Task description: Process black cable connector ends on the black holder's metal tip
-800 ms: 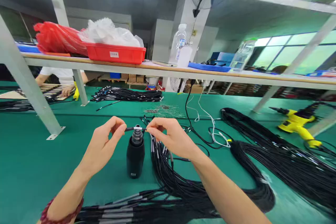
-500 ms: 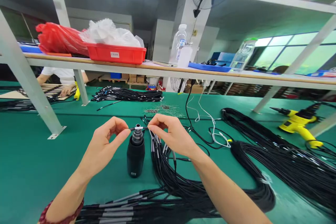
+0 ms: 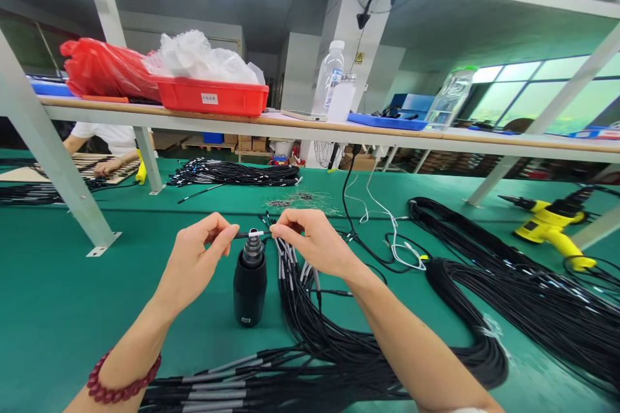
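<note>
My left hand point(image 3: 196, 259) and my right hand point(image 3: 310, 239) each pinch one side of a thin black cable end with a white sleeve point(image 3: 252, 233). They hold it level just above the metal nozzle of an upright black cylindrical tool point(image 3: 250, 281) on the green table point(image 3: 48, 297). Fingers of both hands are closed on the cable. A big bundle of black cables point(image 3: 320, 329) runs from under my right hand toward me. A red bead bracelet point(image 3: 123, 382) is on my left wrist.
Coiled black cables point(image 3: 523, 297) lie at the right beside a yellow power tool point(image 3: 552, 227). Another cable bundle point(image 3: 237, 173) lies at the back. A shelf point(image 3: 310, 126) carries a red bin point(image 3: 210, 97) and bottles point(image 3: 329, 80). Another person's hands point(image 3: 104, 166) work at far left.
Both hands and the cable end stay almost in place over the black tool; the view has shifted slightly, bringing my bracelet fully into sight.
</note>
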{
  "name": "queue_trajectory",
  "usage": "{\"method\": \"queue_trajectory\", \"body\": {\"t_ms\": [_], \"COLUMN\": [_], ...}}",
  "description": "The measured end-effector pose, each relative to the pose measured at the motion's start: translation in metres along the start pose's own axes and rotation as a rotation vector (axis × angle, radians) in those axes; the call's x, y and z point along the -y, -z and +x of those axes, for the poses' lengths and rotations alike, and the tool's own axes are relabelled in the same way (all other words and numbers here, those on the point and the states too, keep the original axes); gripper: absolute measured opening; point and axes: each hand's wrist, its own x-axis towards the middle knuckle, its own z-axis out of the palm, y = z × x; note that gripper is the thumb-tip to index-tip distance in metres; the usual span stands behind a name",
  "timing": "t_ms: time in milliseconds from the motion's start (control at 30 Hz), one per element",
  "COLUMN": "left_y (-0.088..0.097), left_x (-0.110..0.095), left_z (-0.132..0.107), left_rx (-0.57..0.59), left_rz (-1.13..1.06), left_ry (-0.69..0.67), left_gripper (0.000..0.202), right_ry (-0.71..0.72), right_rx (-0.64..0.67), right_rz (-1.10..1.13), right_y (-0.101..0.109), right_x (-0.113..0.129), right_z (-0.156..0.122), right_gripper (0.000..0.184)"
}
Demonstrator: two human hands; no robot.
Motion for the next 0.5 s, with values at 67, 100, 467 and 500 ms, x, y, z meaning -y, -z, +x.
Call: {"method": "queue_trajectory", "body": {"t_ms": [67,100,467,500], "left_y": [-0.001,-0.002,-0.005,-0.004], "left_x": [0.002,0.003,0.019,0.017], "left_z": [0.002,0.003,0.012,0.011], "left_rx": [-0.005,-0.006,-0.041,-0.037], "left_rz": [-0.030,-0.049,-0.168,-0.151], "left_ry": [-0.005,-0.008,-0.069,-0.064], "left_gripper": [0.030,0.028,0.012,0.013], "right_ry": [-0.006,-0.006,0.004,0.002], "right_rx": [-0.003,-0.006,-0.059,-0.066], "right_rz": [-0.017,-0.022,0.042,0.019], "right_y": [-0.001,-0.001,-0.009,-0.009], "right_x": [-0.002,-0.002,-0.010,-0.009], "right_z": [0.002,0.002,0.007,0.007], "right_gripper": [0.029,0.029,0.019,0.022]}}
